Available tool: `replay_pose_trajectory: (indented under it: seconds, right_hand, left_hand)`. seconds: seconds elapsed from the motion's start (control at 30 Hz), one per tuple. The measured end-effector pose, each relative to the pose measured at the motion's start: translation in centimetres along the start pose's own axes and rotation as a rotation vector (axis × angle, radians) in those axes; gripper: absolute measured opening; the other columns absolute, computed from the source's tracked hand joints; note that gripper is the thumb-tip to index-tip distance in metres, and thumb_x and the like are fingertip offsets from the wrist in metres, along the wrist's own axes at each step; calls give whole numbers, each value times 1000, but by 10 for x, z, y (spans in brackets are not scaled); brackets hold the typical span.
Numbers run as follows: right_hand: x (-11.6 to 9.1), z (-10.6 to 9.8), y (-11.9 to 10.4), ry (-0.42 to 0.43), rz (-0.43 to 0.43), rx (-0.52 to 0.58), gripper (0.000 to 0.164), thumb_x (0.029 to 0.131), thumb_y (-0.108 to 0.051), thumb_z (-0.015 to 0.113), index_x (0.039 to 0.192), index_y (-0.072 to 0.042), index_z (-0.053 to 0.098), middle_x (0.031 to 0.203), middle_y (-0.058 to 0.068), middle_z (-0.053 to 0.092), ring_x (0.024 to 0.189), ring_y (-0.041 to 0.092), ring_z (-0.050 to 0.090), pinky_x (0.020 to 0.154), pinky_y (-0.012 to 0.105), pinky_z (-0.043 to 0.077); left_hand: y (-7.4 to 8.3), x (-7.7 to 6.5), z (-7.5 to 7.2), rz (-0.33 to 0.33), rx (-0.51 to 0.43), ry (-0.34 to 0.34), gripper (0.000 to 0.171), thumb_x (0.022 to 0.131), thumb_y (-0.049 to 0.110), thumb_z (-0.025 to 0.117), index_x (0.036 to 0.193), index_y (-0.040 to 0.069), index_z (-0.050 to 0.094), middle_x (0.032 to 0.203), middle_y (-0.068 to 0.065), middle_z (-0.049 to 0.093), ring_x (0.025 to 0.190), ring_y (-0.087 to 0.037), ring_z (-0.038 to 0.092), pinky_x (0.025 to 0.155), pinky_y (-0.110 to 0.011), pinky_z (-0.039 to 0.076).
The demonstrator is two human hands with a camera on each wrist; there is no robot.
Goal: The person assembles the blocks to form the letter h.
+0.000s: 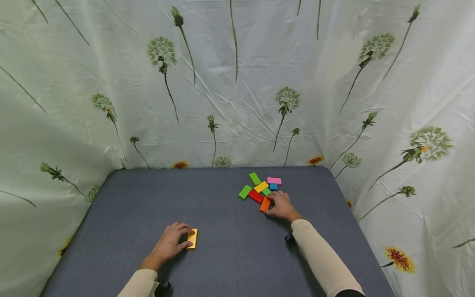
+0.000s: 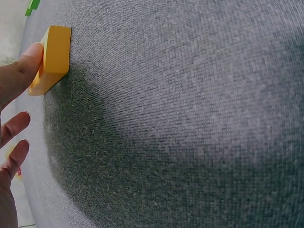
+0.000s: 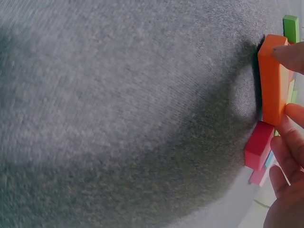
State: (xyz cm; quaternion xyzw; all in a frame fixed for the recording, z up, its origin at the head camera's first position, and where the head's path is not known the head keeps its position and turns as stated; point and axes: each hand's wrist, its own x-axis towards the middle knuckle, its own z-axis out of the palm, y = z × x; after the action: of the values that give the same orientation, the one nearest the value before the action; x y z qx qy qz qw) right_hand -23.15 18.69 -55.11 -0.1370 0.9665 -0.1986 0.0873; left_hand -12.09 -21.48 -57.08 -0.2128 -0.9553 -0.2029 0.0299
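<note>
A yellow block [image 1: 192,239] lies on the grey table, left of centre. My left hand [image 1: 169,242] holds it between thumb and a fingertip, at its two ends. The left wrist view shows the thumb against that yellow block [image 2: 57,52], with other fingers apart from it. Farther back and to the right, my right hand [image 1: 282,205] pinches an orange block [image 1: 265,204] by its ends. A red block [image 1: 256,196] lies beside the orange one. In the right wrist view another reddish block [image 3: 259,145] is close to the orange block's lower end.
Behind the orange block is a loose cluster: green blocks [image 1: 245,192], a yellow block [image 1: 261,187] resting among them, a blue block [image 1: 273,187] and a pink block [image 1: 274,180]. A patterned white curtain [image 1: 237,103] hangs around the table's back and sides.
</note>
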Motion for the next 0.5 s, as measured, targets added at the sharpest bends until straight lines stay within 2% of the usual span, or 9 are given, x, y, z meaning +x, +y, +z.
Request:
replay_pose_trajectory:
  seconds: [0.2,0.37,0.5]
  right_hand:
    - [-2,-6,-4,11,-27,49,58,75,-23,81,125,0,62,123,15,58,113,32,50,100,48,32]
    - [0,-12,-13,-24,-47,113,58,76,-19,80,128,0,59,126,16,54,115,34,49,101,51,36]
    - [5,-12,-25,-46,-70,127,61,76,-18,80,129,1,58,128,18,52,116,34,49,101,50,38]
  left_hand:
    - [0,-1,-1,-6,-6,-3,31,71,25,83,97,14,70,103,3,64,96,-20,56,80,-43,42]
    - [-1,-2,-1,2,-3,7,30,70,25,83,96,15,70,102,4,64,94,-19,56,78,-42,42]
    - [0,0,-1,-5,-8,-4,30,72,25,83,97,15,70,104,3,64,96,-20,56,82,-45,43]
